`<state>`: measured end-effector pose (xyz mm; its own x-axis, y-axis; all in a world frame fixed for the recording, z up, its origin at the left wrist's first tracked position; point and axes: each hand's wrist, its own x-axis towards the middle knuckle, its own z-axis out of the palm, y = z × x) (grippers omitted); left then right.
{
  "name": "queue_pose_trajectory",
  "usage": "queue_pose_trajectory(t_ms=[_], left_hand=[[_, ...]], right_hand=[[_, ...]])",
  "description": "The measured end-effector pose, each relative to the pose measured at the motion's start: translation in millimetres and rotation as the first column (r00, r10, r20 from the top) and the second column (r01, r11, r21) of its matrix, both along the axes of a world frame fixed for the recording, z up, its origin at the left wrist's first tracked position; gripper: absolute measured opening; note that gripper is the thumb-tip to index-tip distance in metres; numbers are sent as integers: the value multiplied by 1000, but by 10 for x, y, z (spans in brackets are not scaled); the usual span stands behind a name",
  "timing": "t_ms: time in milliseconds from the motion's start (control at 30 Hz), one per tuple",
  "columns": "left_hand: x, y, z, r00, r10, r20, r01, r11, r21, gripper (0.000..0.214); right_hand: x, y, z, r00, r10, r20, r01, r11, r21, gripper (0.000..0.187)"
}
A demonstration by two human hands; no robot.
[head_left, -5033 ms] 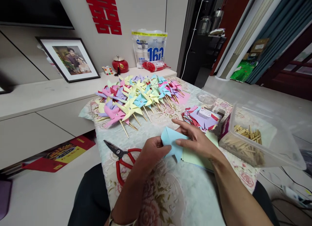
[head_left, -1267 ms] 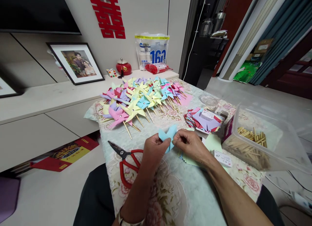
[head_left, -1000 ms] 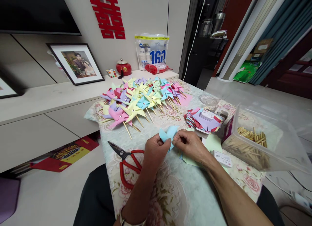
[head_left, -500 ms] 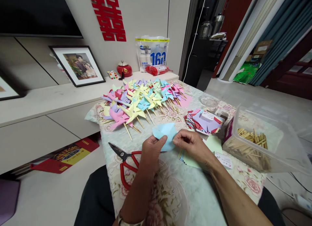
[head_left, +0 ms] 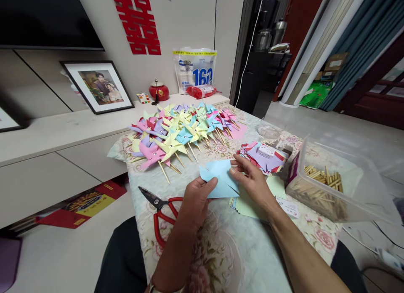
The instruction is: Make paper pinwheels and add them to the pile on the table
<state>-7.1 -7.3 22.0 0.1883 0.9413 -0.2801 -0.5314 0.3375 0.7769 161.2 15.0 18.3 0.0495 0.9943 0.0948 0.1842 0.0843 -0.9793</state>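
A light blue sheet of paper [head_left: 221,181], slit in from its corners, is held up over the table between my two hands. My left hand [head_left: 200,196] pinches its left side, thumb on top and fingers underneath. At the sheet's upper right, my right hand [head_left: 252,179] has its thumb on the front and fingers behind the edge. Just left of my left hand lie red-handled scissors [head_left: 162,209], blades pointing away. Beneath my right forearm is a stack of pale green paper [head_left: 249,206]. A heap of paper pinwheels [head_left: 179,131] on sticks fills the far side.
A clear plastic bin [head_left: 341,175] of short wooden sticks [head_left: 325,179] stands at the right edge. Cut coloured papers [head_left: 268,160] lie beside it under a small white box [head_left: 265,150]. A low cabinet [head_left: 69,124] borders the table's far left.
The blue paper has opened out flatter, showing a slit near its lower right. My right hand has shifted up along its edge, fingers more extended. The view has turned slightly.
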Motion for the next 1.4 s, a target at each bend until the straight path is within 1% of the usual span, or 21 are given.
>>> queue_pose_trajectory(t_ms=[100, 167, 333, 500, 600, 700, 800, 900, 967, 1033, 1167, 1267, 1333, 1400], left_hand=[[14, -3, 7, 1000, -15, 15, 15, 1000, 7, 45], [17, -3, 4, 1000, -21, 15, 21, 1000, 2, 45], [3, -6, -4, 999, -47, 6, 48, 999, -7, 45], [5, -10, -19, 998, -57, 1, 57, 998, 4, 45], [24, -3, -42, 1000, -25, 2, 25, 1000, -1, 46], [39, 4, -63, 999, 42, -9, -43, 999, -17, 46], [57, 3, -69, 998, 66, -4, -66, 998, -19, 45], [79, -9, -59, 999, 42, 4, -42, 999, -19, 46], [87, -16, -46, 1000, 9, 5, -9, 1000, -13, 48], [80, -19, -33, 1000, -24, 13, 24, 1000, -4, 48], [27, -11, -32, 1000, -4, 2, 4, 1000, -1, 42], [-2, 2, -71, 997, -18, -79, 19, 1000, 5, 35], [1, 11, -113, 988, -30, -151, 32, 999, 9, 28], [17, 17, -157, 977, -11, -212, 12, 1000, 7, 26]], right_hand=[[-11, 4, 7, 989, 59, -139, -71, 994, -81, 75], [-22, 6, 21, 978, 78, -194, -98, 990, -98, 81], [-28, 11, 44, 984, 52, -171, -62, 997, -54, 78], [-27, -5, 57, 991, 66, -117, -71, 997, -41, 77], [-32, -6, 47, 993, 62, -101, -65, 998, -24, 71], [-35, 5, 19, 989, 40, -142, -42, 999, -6, 65], [-38, 8, 6, 978, 53, -200, -64, 997, -50, 71], [-45, -4, 20, 970, 91, -225, -118, 987, -109, 81], [-45, -11, 34, 975, 94, -201, -116, 988, -102, 82], [-37, -10, 45, 984, 83, -160, -95, 993, -67, 81], [-3, 4, 58, 995, 79, -59, -78, 997, 13, 76], [20, 8, 53, 996, 79, 49, -83, 993, 84, 69], [28, 7, 37, 990, 52, 129, -71, 986, 152, 64], [29, 3, 16, 981, 25, 195, -68, 974, 217, 59]])
